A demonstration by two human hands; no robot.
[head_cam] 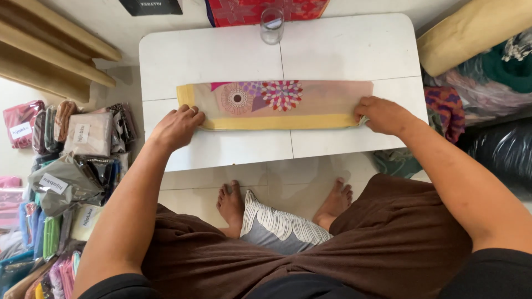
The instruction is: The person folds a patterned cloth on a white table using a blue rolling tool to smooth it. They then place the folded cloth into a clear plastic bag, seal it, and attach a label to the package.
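From the head camera, a folded scarf (277,105) lies flat across the white table (343,50). The left hand (176,127) presses its end with flat, spread fingers; the right hand (383,115) pinches the opposite end, fingers curled. Keeping both ends taut and edges aligned makes a clean fold.
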